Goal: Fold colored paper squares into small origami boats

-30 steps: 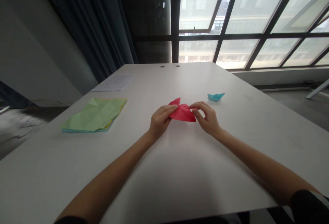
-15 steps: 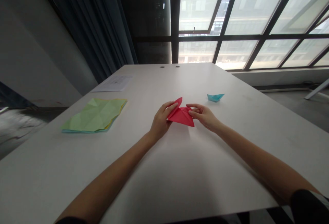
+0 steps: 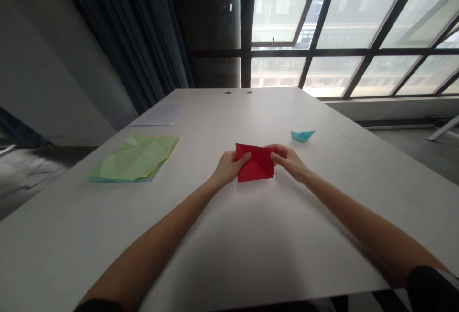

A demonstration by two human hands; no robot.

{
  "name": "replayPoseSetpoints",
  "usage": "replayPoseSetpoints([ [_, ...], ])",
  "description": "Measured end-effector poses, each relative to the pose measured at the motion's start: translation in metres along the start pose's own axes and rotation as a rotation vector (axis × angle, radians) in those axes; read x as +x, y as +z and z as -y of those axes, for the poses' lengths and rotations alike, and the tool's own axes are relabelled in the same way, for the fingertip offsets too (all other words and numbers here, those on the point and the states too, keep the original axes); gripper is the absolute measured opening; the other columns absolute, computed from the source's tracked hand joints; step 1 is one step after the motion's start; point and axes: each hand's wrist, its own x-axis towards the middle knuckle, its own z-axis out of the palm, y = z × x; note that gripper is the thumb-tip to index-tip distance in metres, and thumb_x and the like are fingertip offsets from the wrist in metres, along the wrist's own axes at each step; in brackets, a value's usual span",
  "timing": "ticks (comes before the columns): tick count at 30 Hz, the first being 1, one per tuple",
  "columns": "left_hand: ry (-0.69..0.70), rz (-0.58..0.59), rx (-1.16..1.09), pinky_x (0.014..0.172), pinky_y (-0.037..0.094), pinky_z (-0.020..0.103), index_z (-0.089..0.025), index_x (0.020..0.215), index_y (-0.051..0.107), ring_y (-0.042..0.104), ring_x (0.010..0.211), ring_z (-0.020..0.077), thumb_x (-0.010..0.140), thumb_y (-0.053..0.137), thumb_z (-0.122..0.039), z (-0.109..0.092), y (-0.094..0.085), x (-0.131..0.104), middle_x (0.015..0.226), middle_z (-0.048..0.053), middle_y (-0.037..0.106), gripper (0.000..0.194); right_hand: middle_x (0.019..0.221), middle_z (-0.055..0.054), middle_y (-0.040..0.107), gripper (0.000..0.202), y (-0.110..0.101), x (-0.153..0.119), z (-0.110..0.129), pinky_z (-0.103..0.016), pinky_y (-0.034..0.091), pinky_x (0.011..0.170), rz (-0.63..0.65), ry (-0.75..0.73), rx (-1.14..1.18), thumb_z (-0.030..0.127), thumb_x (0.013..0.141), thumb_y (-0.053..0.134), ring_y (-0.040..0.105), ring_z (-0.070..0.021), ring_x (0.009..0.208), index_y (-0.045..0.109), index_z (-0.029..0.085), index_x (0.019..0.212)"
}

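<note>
A folded red paper (image 3: 256, 165), now a roughly rectangular flat shape, is held up just over the white table (image 3: 229, 235). My left hand (image 3: 228, 166) pinches its left side, the thumb lying across the front face and the other fingers hidden behind. At the upper right corner my right hand (image 3: 286, 160) grips the paper between thumb and fingers. Beyond the right hand, a small blue paper boat (image 3: 303, 136) rests on the table.
To the left lies a stack of creased paper sheets (image 3: 134, 159), light green on top with yellow and blue edges below. Farther back is a white printed sheet (image 3: 160, 114). A dark curtain (image 3: 132, 35) and windows (image 3: 283, 11) stand past the table.
The red paper has gone from a spread, pointed shape with a raised flap to a flat rectangle facing me. My left thumb has shifted onto its front; both hands still hold it.
</note>
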Motion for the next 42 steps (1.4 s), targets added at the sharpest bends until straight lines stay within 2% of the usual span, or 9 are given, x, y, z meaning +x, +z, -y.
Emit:
replayPoseSetpoints([
  [13, -0.147, 0.346, -0.326, 0.07, 0.049, 0.028, -0.013, 0.097, 0.061, 0.062, 0.082, 0.0189, 0.057, 0.075, -0.026, -0.012, -0.013, 0.0, 0.095, 0.009, 0.066, 0.044, 0.082, -0.005, 0.068, 0.033, 0.009, 0.002, -0.011, -0.033, 0.051, 0.067, -0.135, 0.085, 0.226, 0.044, 0.068, 0.063, 0.062, -0.0189, 0.071, 0.063, 0.019, 0.09],
  [19, -0.252, 0.095, -0.441, 0.054, 0.05, 0.02, -0.022, 0.128, 0.032, 0.062, 0.058, 0.0114, 0.068, 0.069, -0.019, -0.003, -0.016, 0.004, 0.072, 0.003, 0.066, 0.071, 0.082, -0.004, 0.063, 0.033, 0.008, 0.004, -0.015, -0.03, 0.051, 0.06, -0.2, 0.139, 0.245, 0.043, 0.077, 0.051, 0.06, -0.0137, 0.061, 0.055, 0.022, 0.102],
  [21, -0.287, 0.082, -0.532, 0.053, 0.05, 0.017, -0.023, 0.128, 0.031, 0.061, 0.053, 0.0087, 0.071, 0.064, -0.013, 0.0, -0.017, 0.006, 0.07, 0.001, 0.065, 0.067, 0.097, -0.004, 0.06, 0.042, 0.006, 0.004, -0.017, -0.032, 0.051, 0.06, -0.211, 0.08, 0.157, 0.037, 0.077, 0.048, 0.06, -0.0129, 0.063, 0.042, 0.029, 0.118],
  [23, -0.35, 0.096, -0.615, 0.053, 0.049, 0.015, -0.017, 0.118, 0.045, 0.059, 0.05, 0.0062, 0.074, 0.059, -0.008, 0.003, -0.018, 0.007, 0.071, 0.003, 0.065, 0.048, 0.118, -0.006, 0.048, 0.058, 0.005, 0.003, -0.019, -0.035, 0.051, 0.066, -0.22, -0.058, -0.061, 0.031, 0.073, 0.052, 0.059, -0.0154, 0.078, 0.031, 0.034, 0.127],
  [27, -0.432, 0.176, -0.732, 0.055, 0.05, 0.013, -0.007, 0.094, 0.06, 0.059, 0.053, 0.0063, 0.077, 0.053, -0.007, 0.005, -0.017, 0.008, 0.077, 0.009, 0.066, 0.019, 0.135, -0.009, 0.029, 0.06, 0.004, -0.001, -0.017, -0.042, 0.042, 0.086, -0.286, -0.364, -0.606, 0.032, 0.065, 0.064, 0.041, -0.0252, 0.112, 0.044, 0.029, 0.122],
  [31, -0.5, 0.305, -0.757, 0.057, 0.051, 0.018, -0.006, 0.084, 0.062, 0.06, 0.056, 0.0098, 0.08, 0.054, -0.024, 0.003, -0.014, 0.006, 0.073, 0.01, 0.065, 0.02, 0.104, -0.007, 0.058, 0.018, 0.007, -0.005, -0.009, -0.041, 0.038, 0.087, -0.286, -0.439, -0.77, 0.035, 0.072, 0.061, 0.05, -0.024, 0.099, 0.063, 0.023, 0.086],
  [34, -0.486, 0.349, -0.757, 0.058, 0.051, 0.023, -0.009, 0.087, 0.062, 0.062, 0.065, 0.0146, 0.079, 0.052, -0.044, -0.001, -0.014, 0.003, 0.08, 0.01, 0.065, 0.038, 0.069, -0.003, 0.062, 0.018, 0.008, -0.006, -0.007, -0.035, 0.043, 0.071, -0.278, -0.31, -0.719, 0.038, 0.076, 0.056, 0.056, -0.0185, 0.068, 0.062, 0.022, 0.073],
  [38, -0.389, 0.387, -0.709, 0.069, 0.05, 0.025, -0.012, 0.092, 0.061, 0.062, 0.078, 0.016, 0.075, 0.06, -0.034, -0.002, -0.013, 0.0, 0.09, 0.011, 0.065, 0.028, 0.071, -0.002, 0.063, 0.022, 0.01, -0.006, -0.009, -0.032, 0.044, 0.061, -0.302, -0.218, -0.527, 0.04, 0.074, 0.057, 0.056, -0.0179, 0.065, 0.06, 0.022, 0.087],
  [42, -0.445, 0.326, -0.705, 0.069, 0.05, 0.024, -0.009, 0.085, 0.062, 0.061, 0.07, 0.0128, 0.071, 0.065, -0.017, 0.004, -0.009, 0.003, 0.083, 0.009, 0.065, 0.016, 0.086, -0.002, 0.061, 0.036, 0.012, -0.008, -0.008, -0.032, 0.047, 0.062, -0.358, -0.259, -0.43, 0.038, 0.074, 0.057, 0.058, -0.0181, 0.07, 0.047, 0.026, 0.106],
])
